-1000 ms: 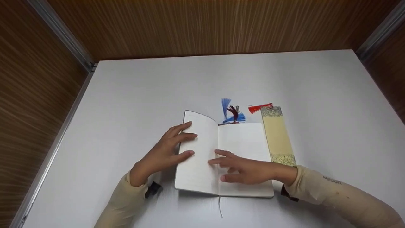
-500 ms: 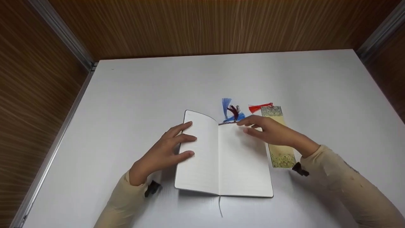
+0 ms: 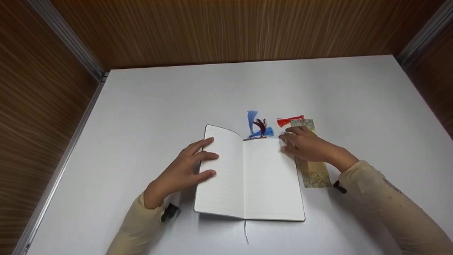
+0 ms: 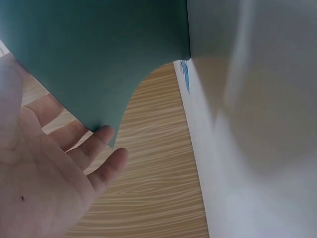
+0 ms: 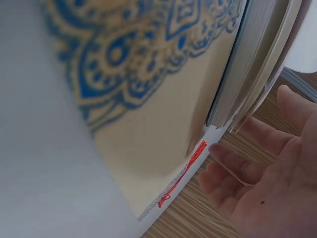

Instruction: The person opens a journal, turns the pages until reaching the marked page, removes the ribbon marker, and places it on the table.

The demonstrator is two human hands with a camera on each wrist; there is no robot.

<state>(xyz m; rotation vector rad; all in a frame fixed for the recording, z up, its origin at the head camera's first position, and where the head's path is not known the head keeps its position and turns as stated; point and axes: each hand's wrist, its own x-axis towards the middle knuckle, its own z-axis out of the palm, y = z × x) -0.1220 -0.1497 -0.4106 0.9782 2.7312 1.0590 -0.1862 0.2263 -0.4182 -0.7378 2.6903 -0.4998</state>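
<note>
An open notebook (image 3: 270, 180) with blank-looking pages lies on the white table, its left side raised at a tilt. My left hand (image 3: 177, 173) rests its fingers and thumb over the outer edge onto the left page; its palm faces the green cover (image 4: 99, 49) in the left wrist view. My right hand (image 3: 308, 145) touches the top right corner of the right page with its fingertips. Beneath that hand lies a pale yellow bookmark (image 3: 316, 170) with patterned ends, partly hidden. Its red tassel (image 3: 289, 121) points left. The right wrist view shows the page edges (image 5: 233, 94) beside the fingers.
Blue tassels (image 3: 252, 118) and a dark red tassel (image 3: 261, 125) stick out at the notebook's top. A thin grey ribbon (image 3: 246, 232) trails from its spine at the bottom. Wood-grain panels (image 3: 230, 32) stand around the white table (image 3: 159, 92).
My right hand has moved from the notebook's middle up to the right page's top edge, then rightward to its corner. My left hand has stayed on the left page.
</note>
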